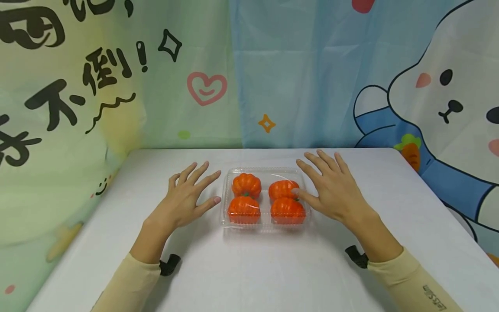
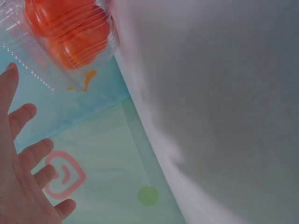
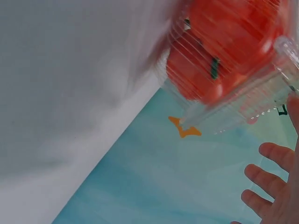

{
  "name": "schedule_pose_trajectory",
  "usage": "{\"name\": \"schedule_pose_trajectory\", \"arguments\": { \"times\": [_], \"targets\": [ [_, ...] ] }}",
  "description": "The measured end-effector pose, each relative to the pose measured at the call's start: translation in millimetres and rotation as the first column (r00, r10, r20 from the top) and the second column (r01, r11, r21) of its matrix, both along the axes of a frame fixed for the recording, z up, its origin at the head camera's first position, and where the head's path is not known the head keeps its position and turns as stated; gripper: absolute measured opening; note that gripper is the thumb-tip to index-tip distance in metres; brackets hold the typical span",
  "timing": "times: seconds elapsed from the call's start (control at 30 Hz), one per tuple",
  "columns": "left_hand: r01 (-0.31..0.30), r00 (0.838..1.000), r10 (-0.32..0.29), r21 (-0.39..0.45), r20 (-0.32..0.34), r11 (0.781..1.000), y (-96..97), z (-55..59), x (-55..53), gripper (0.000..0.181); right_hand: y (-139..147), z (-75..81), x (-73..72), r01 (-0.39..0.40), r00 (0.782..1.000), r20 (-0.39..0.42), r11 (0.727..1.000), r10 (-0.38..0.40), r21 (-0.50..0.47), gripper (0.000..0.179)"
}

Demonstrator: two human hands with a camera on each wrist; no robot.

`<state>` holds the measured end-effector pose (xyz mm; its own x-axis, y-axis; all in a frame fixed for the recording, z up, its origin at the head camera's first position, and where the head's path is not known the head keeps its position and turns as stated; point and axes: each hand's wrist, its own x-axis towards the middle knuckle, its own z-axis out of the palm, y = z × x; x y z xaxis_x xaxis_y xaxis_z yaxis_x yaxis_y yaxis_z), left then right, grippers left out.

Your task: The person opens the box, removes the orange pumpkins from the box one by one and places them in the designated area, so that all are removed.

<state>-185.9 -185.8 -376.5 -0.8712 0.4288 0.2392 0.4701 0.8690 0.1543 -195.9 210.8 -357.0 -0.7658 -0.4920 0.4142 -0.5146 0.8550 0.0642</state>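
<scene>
A clear plastic clamshell box (image 1: pixel 265 177) sits on the white table with its lid down. Inside it are several small orange pumpkins (image 1: pixel 244 209), two in the left half and two in the right. My left hand (image 1: pixel 186 196) hovers beside the box's left side, fingers spread and thumb tip near the edge. On the other side my right hand (image 1: pixel 332 190) is also spread, its thumb overlapping the box's right edge in the head view. Neither hand holds anything. Both wrist views show the ribbed plastic with orange pumpkins (image 2: pixel 79 39) behind it, and loosely extended fingers.
The white tabletop (image 1: pixel 265 273) runs back to a printed cloth backdrop (image 1: pixel 296 78) with a cartoon bear and black lettering. A small black strap piece shows under each sleeve cuff (image 1: pixel 393 271).
</scene>
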Motion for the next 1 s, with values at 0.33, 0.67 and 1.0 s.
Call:
{"name": "schedule_pose_trajectory", "arguments": {
  "times": [0.33, 0.67, 1.0],
  "targets": [
    [0.004, 0.998, -0.007, 0.061, 0.054, 0.998, -3.0, -5.1, 6.5, 0.067, -11, 0.9, 5.7, -0.087, 0.996, -0.022, 0.996, 0.087, -0.009, 0.074],
    [-0.011, 0.994, 0.006, 0.038, 0.113, 0.999, -0.2, -6.2, 5.6, 0.064, -27, -2.9, 9.5, -0.213, 0.976, -0.045, 0.976, 0.212, -0.032, 0.069],
    [-0.025, 0.985, 0.011, 0.078, 0.173, 0.997, -3.0, -1.5, 7.1, 0.057, -39, -4.0, 16.4, -0.254, 0.967, -0.027, 0.966, 0.253, -0.051, 0.067]
  ]
}}
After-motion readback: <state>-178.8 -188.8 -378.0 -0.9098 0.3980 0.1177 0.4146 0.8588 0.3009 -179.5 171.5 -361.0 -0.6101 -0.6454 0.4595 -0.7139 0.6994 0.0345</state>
